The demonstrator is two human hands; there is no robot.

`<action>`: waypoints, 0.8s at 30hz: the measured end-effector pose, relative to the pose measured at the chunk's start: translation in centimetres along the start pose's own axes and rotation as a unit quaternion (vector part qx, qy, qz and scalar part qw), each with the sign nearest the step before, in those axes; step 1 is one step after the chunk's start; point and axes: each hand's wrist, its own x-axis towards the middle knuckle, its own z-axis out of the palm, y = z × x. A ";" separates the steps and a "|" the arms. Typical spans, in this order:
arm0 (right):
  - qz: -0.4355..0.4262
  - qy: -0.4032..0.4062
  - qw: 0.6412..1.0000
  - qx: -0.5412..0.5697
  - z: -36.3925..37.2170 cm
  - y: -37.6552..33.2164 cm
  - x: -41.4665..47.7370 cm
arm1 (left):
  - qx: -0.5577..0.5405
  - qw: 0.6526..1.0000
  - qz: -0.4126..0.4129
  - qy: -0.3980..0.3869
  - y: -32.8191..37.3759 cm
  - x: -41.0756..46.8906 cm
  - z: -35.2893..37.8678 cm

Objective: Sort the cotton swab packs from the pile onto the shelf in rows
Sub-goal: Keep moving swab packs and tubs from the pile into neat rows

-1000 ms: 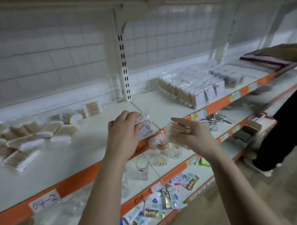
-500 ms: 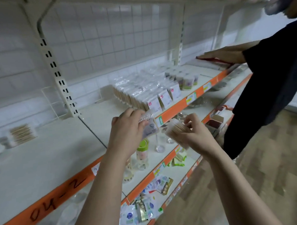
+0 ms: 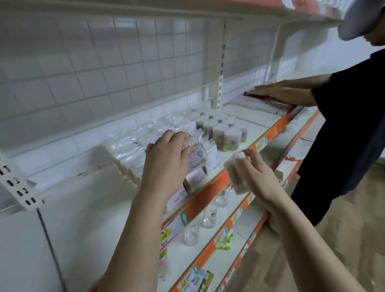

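Note:
My left hand grips a clear cotton swab pack with a white label and holds it upright against the front of the rows of packs standing on the white shelf. My right hand holds a second cotton swab pack, its wooden sticks showing, in the air just off the shelf's orange front edge. The pile that the packs come from is out of view.
Round swab tubs stand to the right of the rows. Another person in black stands at the right, a hand flat on goods on the same shelf. Lower shelves hold small glass bottles and flat packets.
The view has swung further right along the shelf. Both my hands have carried their packs to the standing rows, and my left hand's pack now touches the front of a row.

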 end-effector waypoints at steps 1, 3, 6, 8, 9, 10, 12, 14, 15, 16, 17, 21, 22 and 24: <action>0.005 0.001 1.000 0.008 -0.2 0.3 1.1 | 0.001 1.000 -0.001 0.000 0.1 0.8 0.4; 0.005 -0.004 1.000 0.001 -0.7 0.7 2.9 | 0.002 1.000 0.000 -0.003 0.4 2.3 1.3; -0.010 -0.014 1.000 -0.025 -1.9 1.2 5.3 | 0.004 1.000 -0.006 -0.012 0.8 4.1 2.7; -0.022 -0.022 0.999 -0.027 -2.6 1.4 7.1 | 0.012 1.000 -0.011 -0.014 1.1 5.3 3.8; -0.029 -0.027 0.999 -0.028 -3.0 1.5 8.0 | 0.017 1.000 -0.013 -0.014 1.3 6.0 4.4; -0.035 -0.032 0.998 -0.037 -3.3 1.7 9.2 | 0.021 1.000 -0.017 -0.014 1.4 6.6 5.0; -0.049 -0.043 0.996 -0.064 -4.1 2.4 11.6 | 0.031 0.999 -0.025 -0.013 1.8 7.9 6.4; -0.060 -0.054 0.995 -0.062 -5.0 2.9 14.1 | 0.043 0.998 -0.037 -0.010 2.5 9.0 7.9; -0.066 -0.058 0.994 -0.062 -5.5 3.1 15.4 | 0.051 0.998 -0.046 -0.007 2.9 9.6 8.5; -0.074 -0.063 0.993 -0.063 -6.0 3.3 16.7 | 0.057 0.997 -0.055 -0.002 3.3 10.2 9.2; -0.081 -0.070 0.992 -0.065 -6.5 3.5 18.1 | 0.066 0.996 -0.064 0.005 3.8 10.8 9.9; -0.117 -0.114 0.986 -0.042 -8.6 3.8 22.8 | 0.090 0.991 -0.096 0.036 5.9 13.0 12.4; -0.126 -0.132 0.982 -0.043 -9.2 3.9 23.8 | 0.093 0.989 -0.106 0.043 6.4 13.4 12.9; -0.151 -0.169 0.973 -0.044 -10.1 4.2 25.5 | 0.103 0.985 -0.126 0.054 7.4 14.3 13.9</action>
